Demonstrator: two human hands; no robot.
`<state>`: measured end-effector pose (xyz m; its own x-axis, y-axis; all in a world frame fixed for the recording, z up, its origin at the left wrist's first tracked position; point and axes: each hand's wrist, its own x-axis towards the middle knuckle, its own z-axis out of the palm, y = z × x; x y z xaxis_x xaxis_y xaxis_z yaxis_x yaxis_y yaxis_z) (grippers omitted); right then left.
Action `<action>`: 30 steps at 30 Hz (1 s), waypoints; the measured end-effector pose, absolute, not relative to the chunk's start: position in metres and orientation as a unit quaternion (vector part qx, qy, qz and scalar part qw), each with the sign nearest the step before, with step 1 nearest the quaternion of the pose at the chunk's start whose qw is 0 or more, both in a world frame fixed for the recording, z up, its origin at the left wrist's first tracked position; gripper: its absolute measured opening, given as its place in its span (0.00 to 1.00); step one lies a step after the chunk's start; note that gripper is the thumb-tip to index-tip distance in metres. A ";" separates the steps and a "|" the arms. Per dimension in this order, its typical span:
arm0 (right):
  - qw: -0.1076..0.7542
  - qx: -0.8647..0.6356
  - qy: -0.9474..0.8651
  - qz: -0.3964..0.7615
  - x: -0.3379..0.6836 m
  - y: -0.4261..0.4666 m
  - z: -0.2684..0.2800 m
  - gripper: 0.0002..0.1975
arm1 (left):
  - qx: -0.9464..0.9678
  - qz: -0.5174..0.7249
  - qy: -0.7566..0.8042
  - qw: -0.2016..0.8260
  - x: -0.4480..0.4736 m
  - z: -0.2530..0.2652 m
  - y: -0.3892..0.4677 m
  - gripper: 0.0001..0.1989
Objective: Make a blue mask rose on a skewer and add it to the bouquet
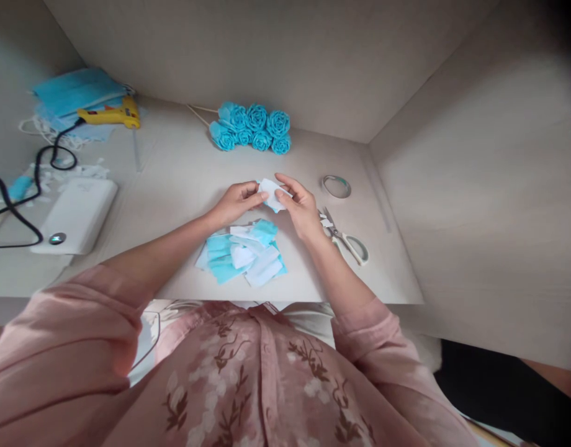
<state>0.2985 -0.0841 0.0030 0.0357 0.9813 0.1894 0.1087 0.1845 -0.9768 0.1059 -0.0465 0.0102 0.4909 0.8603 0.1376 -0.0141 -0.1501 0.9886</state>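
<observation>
Between my two hands is a small piece of blue and white mask fabric (pixel 272 191), its white face toward me. My left hand (pixel 239 202) pinches its left side between thumb and fingers. On the other side, my right hand (pixel 298 202) grips it with the thumb on top, the index finger raised behind. Just below lies a loose pile of cut blue and white fabric pieces (pixel 246 251). Scissors (pixel 344 236) with pale handles rest beside my right wrist, small white scraps near their blades.
Several blue fabric roses (pixel 255 127) on sticks lie at the back. A roll of tape (pixel 336 186) sits right. Far left are stacked blue masks (pixel 76 90), a yellow glue gun (pixel 113 115), its black cord (pixel 38 180) and a white power bank (pixel 76 214). Panels enclose the table.
</observation>
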 end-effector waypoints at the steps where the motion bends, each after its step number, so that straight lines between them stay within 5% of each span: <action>1: 0.527 -0.486 -0.563 0.412 0.298 -0.085 0.003 0.35 | 0.656 0.385 0.331 0.558 0.105 0.009 -0.046 0.28; 23: 0.569 -0.513 -0.551 0.332 0.307 -0.078 -0.002 0.36 | 0.650 0.383 0.296 0.585 0.105 0.002 -0.040 0.16; 30: 0.520 -0.531 -0.609 0.277 0.298 -0.086 0.002 0.30 | 0.625 0.431 0.318 0.568 0.103 0.003 -0.038 0.28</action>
<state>0.2984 -0.0865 0.0024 0.1054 0.9348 0.3391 0.3583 0.2824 -0.8899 0.1032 -0.0385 0.0028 0.4264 0.8870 0.1771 -0.0915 -0.1525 0.9841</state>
